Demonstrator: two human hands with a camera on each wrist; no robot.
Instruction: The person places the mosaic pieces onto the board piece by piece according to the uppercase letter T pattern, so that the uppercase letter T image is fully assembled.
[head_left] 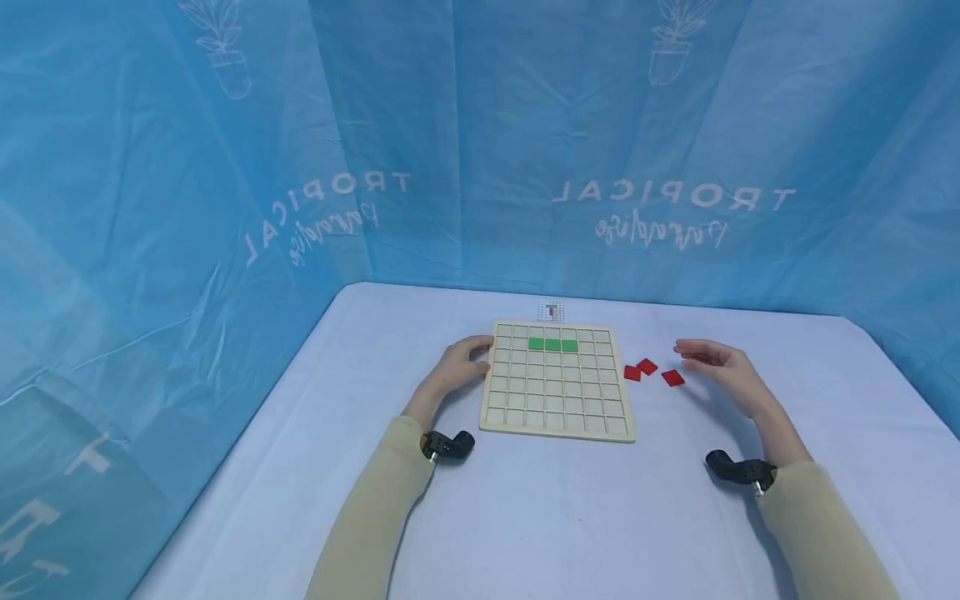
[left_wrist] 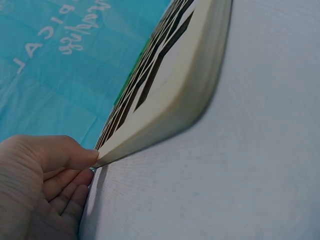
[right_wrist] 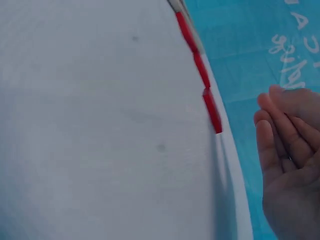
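A pale wooden grid board [head_left: 555, 432] lies flat on the table. In its second row from the back sit three green square tiles [head_left: 552, 345] side by side. My left hand [head_left: 459, 364] rests against the board's left edge, thumb and forefinger touching the rim. In the left wrist view, the thumb [left_wrist: 75, 154] meets that rim while the other fingers bend loosely below it. To the right of the board lie three loose red tiles [head_left: 673, 378]. Just right of them, my right hand [head_left: 720, 367] hovers above the table with relaxed fingers and nothing between them.
Behind the board lies a small card [head_left: 551, 312] printed with a coloured grid pattern. A white cloth [head_left: 555, 525] covers the table. Blue printed curtains [head_left: 480, 142] hang along the back and sides. Each wrist wears a black camera mount [head_left: 450, 445].
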